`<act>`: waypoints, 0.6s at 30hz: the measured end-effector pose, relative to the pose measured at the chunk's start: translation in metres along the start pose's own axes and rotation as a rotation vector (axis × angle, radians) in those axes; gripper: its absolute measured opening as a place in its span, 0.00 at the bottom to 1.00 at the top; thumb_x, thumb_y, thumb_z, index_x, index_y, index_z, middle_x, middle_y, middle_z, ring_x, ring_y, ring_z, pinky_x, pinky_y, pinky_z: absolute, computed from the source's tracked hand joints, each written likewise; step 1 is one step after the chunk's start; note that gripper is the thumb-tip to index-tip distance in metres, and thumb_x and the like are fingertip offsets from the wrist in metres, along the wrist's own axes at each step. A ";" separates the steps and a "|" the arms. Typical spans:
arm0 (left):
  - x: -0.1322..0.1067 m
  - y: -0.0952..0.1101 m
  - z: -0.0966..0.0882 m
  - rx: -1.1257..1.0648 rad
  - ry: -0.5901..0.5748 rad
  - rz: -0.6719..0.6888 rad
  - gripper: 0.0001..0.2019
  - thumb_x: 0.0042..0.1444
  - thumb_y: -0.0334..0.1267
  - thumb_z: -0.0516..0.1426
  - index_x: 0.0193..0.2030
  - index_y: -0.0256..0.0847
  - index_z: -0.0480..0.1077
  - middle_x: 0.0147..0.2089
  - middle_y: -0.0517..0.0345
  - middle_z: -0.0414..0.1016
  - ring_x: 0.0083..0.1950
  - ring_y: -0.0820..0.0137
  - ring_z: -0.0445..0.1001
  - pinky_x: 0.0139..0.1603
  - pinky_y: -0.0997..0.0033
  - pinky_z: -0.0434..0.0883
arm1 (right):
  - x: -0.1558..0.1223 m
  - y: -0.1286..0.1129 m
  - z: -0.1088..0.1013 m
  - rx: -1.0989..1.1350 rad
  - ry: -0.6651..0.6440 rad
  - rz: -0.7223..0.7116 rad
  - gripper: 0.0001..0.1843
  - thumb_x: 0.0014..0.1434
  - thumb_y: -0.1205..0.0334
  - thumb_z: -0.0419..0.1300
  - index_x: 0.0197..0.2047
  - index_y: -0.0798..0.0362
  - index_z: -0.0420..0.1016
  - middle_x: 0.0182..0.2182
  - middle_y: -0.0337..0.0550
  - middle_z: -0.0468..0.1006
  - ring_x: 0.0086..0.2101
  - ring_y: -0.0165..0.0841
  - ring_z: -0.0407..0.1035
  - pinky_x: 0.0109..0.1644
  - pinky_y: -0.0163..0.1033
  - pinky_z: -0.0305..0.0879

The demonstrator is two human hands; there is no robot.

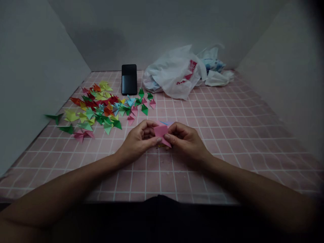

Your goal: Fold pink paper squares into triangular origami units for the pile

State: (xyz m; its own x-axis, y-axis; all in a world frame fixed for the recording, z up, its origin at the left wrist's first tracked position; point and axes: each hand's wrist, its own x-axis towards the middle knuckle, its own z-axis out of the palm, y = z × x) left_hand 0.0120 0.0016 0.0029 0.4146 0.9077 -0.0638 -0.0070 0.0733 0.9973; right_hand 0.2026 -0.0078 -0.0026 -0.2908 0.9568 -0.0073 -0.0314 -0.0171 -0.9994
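Between both hands is a small folded piece of pink paper [161, 131], held up just above the table. My left hand [141, 136] is closed on its left side, the thumb pressed on the lower left part. My right hand [186, 140] pinches the lower right edge with thumb and fingers. Behind and beneath the paper, bits of blue, lilac and yellow show, partly hidden by the hands. To the left lies a spread-out heap of folded paper cranes [101, 108] in red, orange, yellow, green, blue and pink.
A black phone [129, 80] lies at the back, beyond the heap. Right of it sits a crumpled white plastic bag [174, 72] with red print, beside a smaller white-and-blue bag [215, 65]. A pink checked tablecloth [227, 121] covers the table, with walls on three sides.
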 end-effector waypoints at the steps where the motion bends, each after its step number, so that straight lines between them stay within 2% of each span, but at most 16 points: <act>1: 0.000 0.001 0.000 -0.008 0.006 -0.013 0.13 0.53 0.40 0.65 0.42 0.39 0.69 0.36 0.59 0.75 0.36 0.72 0.75 0.39 0.73 0.73 | 0.000 0.000 0.000 0.016 0.007 -0.005 0.10 0.58 0.58 0.65 0.32 0.52 0.69 0.25 0.35 0.72 0.26 0.27 0.67 0.31 0.36 0.63; 4: 0.001 0.003 -0.002 0.125 0.052 0.019 0.09 0.55 0.40 0.63 0.34 0.37 0.70 0.31 0.60 0.74 0.33 0.74 0.72 0.36 0.74 0.70 | 0.001 0.002 0.001 0.035 -0.038 -0.010 0.10 0.57 0.59 0.66 0.34 0.52 0.69 0.27 0.36 0.73 0.28 0.28 0.68 0.33 0.36 0.64; 7: 0.000 0.005 -0.004 0.367 0.048 0.107 0.06 0.56 0.37 0.62 0.32 0.38 0.71 0.30 0.61 0.74 0.31 0.74 0.71 0.33 0.75 0.67 | 0.001 0.001 0.001 -0.021 -0.062 -0.052 0.09 0.57 0.62 0.66 0.36 0.53 0.70 0.29 0.36 0.74 0.30 0.28 0.68 0.34 0.36 0.64; 9: -0.002 0.006 -0.004 0.443 0.034 0.153 0.05 0.57 0.36 0.62 0.34 0.39 0.71 0.30 0.61 0.74 0.31 0.74 0.71 0.33 0.75 0.66 | 0.001 0.001 0.000 -0.074 -0.041 -0.085 0.07 0.57 0.63 0.65 0.35 0.53 0.70 0.29 0.37 0.73 0.30 0.28 0.68 0.35 0.36 0.63; 14: -0.003 0.008 -0.004 0.382 0.112 0.210 0.03 0.57 0.34 0.61 0.36 0.40 0.70 0.32 0.61 0.73 0.33 0.73 0.70 0.35 0.73 0.67 | 0.000 -0.002 -0.002 -0.147 -0.007 -0.103 0.07 0.57 0.62 0.64 0.33 0.52 0.69 0.28 0.37 0.71 0.29 0.29 0.66 0.33 0.36 0.63; 18: -0.002 0.009 -0.002 0.315 0.056 0.134 0.03 0.56 0.35 0.60 0.35 0.40 0.70 0.30 0.61 0.71 0.31 0.73 0.69 0.33 0.73 0.66 | 0.000 -0.004 -0.002 -0.163 -0.005 -0.142 0.06 0.58 0.63 0.63 0.34 0.51 0.69 0.29 0.36 0.71 0.29 0.28 0.65 0.32 0.35 0.62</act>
State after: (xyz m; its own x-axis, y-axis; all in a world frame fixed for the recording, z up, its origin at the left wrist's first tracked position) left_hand 0.0089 0.0014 0.0116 0.3789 0.9224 0.0756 0.2270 -0.1718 0.9586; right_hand 0.2049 -0.0074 0.0009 -0.2991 0.9447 0.1343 0.0824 0.1657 -0.9827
